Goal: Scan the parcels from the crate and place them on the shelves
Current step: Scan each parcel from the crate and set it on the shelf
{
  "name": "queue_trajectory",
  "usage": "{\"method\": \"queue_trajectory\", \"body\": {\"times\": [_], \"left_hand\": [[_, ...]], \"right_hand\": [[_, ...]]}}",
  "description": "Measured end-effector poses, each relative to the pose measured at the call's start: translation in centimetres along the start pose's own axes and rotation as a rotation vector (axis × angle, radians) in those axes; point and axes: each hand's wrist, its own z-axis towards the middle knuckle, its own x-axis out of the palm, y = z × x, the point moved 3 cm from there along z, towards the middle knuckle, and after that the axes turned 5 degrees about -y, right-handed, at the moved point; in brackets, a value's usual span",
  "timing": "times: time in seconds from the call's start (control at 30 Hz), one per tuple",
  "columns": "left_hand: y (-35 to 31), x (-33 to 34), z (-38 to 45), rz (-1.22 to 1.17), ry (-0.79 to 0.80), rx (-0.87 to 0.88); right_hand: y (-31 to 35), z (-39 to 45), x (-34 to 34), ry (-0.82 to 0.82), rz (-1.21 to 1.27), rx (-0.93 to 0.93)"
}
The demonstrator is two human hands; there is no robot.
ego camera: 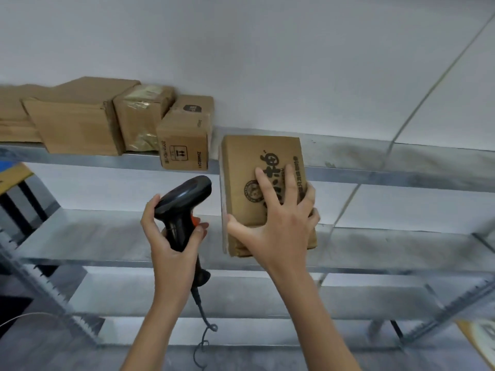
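From the head camera, the right hand [278,218] is gripping a printed cardboard parcel [257,178], fingers spread across its face and thumb hooking its lower edge, holding it at the front lip of the top shelf [401,162]. Left of the parcel, the left hand [171,236] is gripping a black scanner [184,207]. Three boxes [184,135] are sitting on the shelf, just left of the parcel.

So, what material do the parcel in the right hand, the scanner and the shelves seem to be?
Parcel: matte brown cardboard with black print.
Scanner: probably black plastic, slightly glossy, with an orange trigger.
Shelves: likely galvanised steel, grey and mottled.
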Motion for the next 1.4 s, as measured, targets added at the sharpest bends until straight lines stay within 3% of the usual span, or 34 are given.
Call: {"method": "queue_trajectory", "body": {"times": [0.2,0.37,0.53,0.73,0.9,1.27,1.4], "left_hand": [[2.7,-2.4,-3.1,-0.064,-0.001,-0.123],[3.4,-4.2,-2.3,-0.046,0.07,-0.165],[4.8,-5.1,-1.7,-0.107,0.085,-0.346],[4.5,-4.4,-3.1,-0.097,0.148,-0.319],[4.4,-4.2,-3.4,-0.042,0.241,-0.266],[4.1,-3.5,-4.6,-0.036,0.262,-0.228],[4.5,-2.9,-4.9,-0.051,0.29,-0.234]], "right_hand": [[-1.5,-7.4,0.1,0.02,0.227,0.146],[-2.4,-10.3,1.1,0.195,0.381,0.231],[-2.5,-12.2,2.4,0.313,0.423,0.228],[-3.6,-12.8,3.7,0.429,0.69,0.4],[-3.9,-12.4,4.5,0.465,0.555,0.363],[-3.3,-13.3,6.1,0.457,0.24,0.209],[-3.8,-14.0,6.7,0.412,0.154,0.233]]}}
